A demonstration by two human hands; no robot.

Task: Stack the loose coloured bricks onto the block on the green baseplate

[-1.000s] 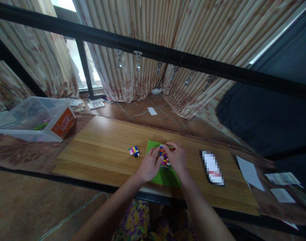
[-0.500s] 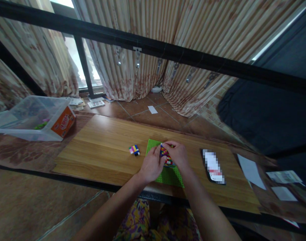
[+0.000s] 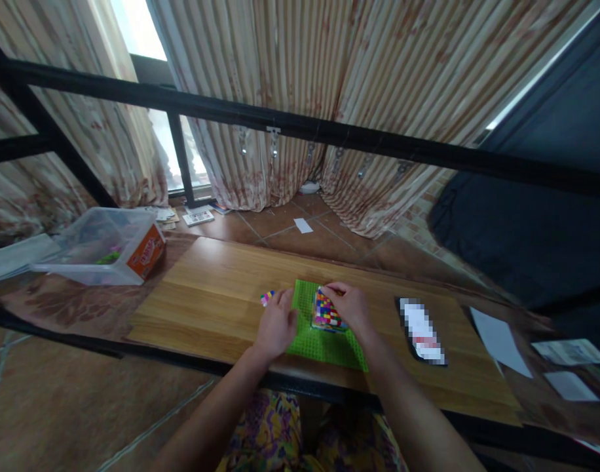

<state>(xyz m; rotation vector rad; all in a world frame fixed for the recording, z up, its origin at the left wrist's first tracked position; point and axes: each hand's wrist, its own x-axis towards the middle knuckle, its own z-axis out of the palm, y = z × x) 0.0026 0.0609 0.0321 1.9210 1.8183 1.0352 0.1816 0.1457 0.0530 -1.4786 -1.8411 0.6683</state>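
Note:
A block built of many-coloured toy bricks (image 3: 326,311) stands on a green studded baseplate (image 3: 324,349). My right hand (image 3: 350,307) is closed at the block's back right edge, its thumb and fingers gripping there. To the left, my left hand (image 3: 276,326) lies low over the table and the baseplate's left edge, fingers stretched forward and holding nothing that I can see. Just beyond its fingertips is a small flat cluster of coloured bricks (image 3: 266,299), partly hidden by the hand.
A wooden board (image 3: 206,288) covers the table. On its right lies a phone (image 3: 422,331) with a blurred screen, with white paper (image 3: 499,341) farther right. A clear plastic bin (image 3: 93,272) with an orange label stands at left. A dark metal bar (image 3: 290,123) crosses behind.
My left hand has left the brick block and moved left towards the small brick cluster. My right hand stays at the block. The view has shifted slightly.

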